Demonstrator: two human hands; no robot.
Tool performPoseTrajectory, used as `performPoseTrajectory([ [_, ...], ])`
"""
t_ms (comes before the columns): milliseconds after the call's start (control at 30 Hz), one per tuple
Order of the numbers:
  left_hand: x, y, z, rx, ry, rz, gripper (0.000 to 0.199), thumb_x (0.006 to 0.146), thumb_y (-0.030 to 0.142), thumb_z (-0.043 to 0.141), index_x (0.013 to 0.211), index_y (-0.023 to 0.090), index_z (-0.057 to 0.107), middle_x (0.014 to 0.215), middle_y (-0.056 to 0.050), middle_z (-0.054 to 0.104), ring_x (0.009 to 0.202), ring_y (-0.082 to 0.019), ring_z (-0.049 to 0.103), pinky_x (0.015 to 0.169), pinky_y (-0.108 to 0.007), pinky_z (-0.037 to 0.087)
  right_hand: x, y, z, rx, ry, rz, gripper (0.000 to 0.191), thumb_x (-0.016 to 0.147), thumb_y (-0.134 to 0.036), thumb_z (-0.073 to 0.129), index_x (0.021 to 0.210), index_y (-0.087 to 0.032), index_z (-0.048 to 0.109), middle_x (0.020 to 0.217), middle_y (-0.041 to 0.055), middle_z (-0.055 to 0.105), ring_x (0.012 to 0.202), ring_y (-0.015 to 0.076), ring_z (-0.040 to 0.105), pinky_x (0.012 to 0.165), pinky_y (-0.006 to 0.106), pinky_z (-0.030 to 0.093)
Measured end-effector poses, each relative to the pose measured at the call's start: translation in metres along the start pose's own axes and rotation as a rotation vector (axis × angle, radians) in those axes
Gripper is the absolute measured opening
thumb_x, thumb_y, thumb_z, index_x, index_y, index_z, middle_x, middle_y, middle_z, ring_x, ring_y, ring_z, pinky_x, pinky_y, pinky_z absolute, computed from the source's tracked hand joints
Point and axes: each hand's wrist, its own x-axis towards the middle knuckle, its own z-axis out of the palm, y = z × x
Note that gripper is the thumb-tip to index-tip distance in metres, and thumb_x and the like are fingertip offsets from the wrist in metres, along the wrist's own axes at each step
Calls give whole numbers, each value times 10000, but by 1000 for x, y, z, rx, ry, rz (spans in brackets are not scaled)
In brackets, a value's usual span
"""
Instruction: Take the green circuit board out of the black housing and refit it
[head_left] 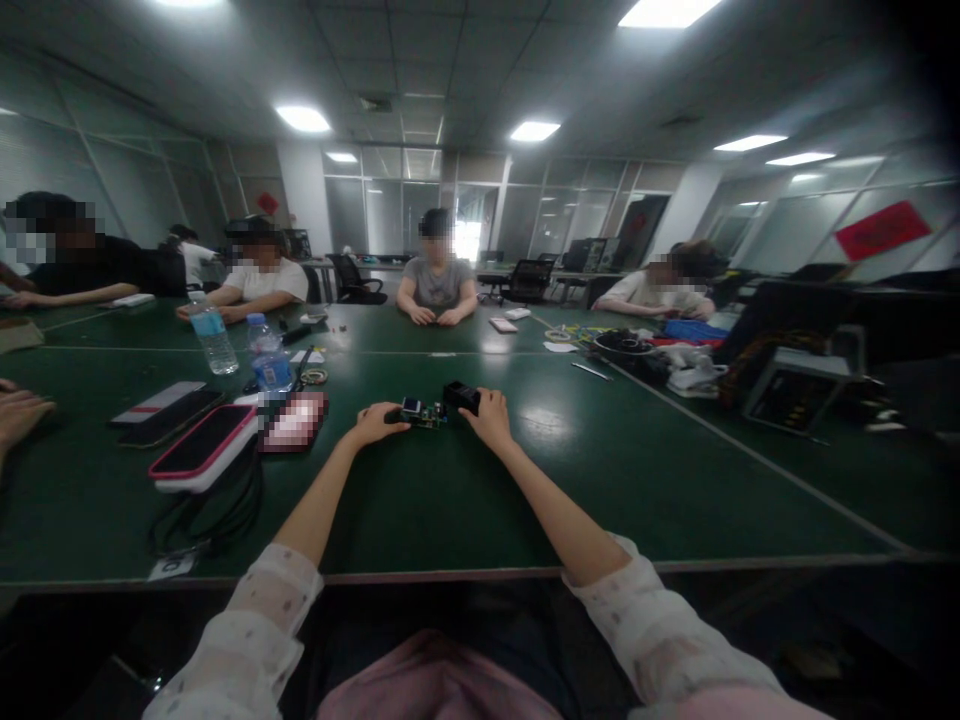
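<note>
The left hand (377,425) has its fingers shut on one end of a little green board (429,414). The right hand (491,415) has its fingers shut on a small black box (461,397). I think this is the part where both get held close. They are at the big green desk (450,510), side by side, but I can't tell if they touch. Moving them looks like it needs slow, soft hands, so nothing gets bumped.

A small circuit board (425,412) with a pale square component lies nearly level in the left hand (379,424); just beside its far end, a dark, boxy object (460,397) sits tilted in the right hand (489,412).
</note>
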Motion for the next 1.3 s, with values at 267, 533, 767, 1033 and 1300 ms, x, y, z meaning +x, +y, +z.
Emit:
performPoseTrajectory([
  [267, 2, -6, 2, -20, 0, 41, 541, 791, 602, 600, 1227, 283, 591, 1282, -20, 607, 1213, -257, 512, 1032, -420, 339, 3, 5, 6, 99, -17, 38, 481, 813, -205, 626, 1257, -104, 472, 1176, 182, 530, 1103, 303, 500, 938, 429, 439],
  [533, -3, 4, -4, 5, -23, -2, 517, 800, 593, 595, 1231, 309, 587, 1341, -9, 570, 1271, -264, 473, 1067, -422, 309, 9, -13, 3, 557, 27, -202, 498, 826, -241, 615, 1291, -183, 447, 1231, 120, 542, 1127, 243, 542, 988, 428, 444],
  [767, -9, 13, -9, 15, -31, -46, 552, 802, 592, 593, 1266, 294, 562, 1363, -29, 556, 1293, -270, 461, 1079, -414, 300, -8, -33, -3, 538, -112, -366, 516, 848, -196, 582, 1337, -232, 422, 1258, 110, 508, 1177, 245, 509, 1028, 461, 420],
  [1033, -7, 11, -8, 34, -39, -57, 623, 761, 585, 640, 1280, 252, 553, 1365, -59, 549, 1293, -282, 458, 1071, -401, 321, -9, -34, 2, 515, -164, -413, 518, 841, -168, 589, 1332, -203, 431, 1229, 124, 509, 1177, 244, 504, 1049, 453, 402],
  [1300, -10, 18, -13, 61, -41, -31, 571, 749, 559, 659, 1238, 277, 577, 1303, -34, 597, 1251, -276, 500, 1049, -391, 353, -11, -30, 3, 536, -232, -403, 519, 828, -156, 597, 1320, -210, 441, 1253, 113, 510, 1207, 238, 501, 1052, 455, 405],
])
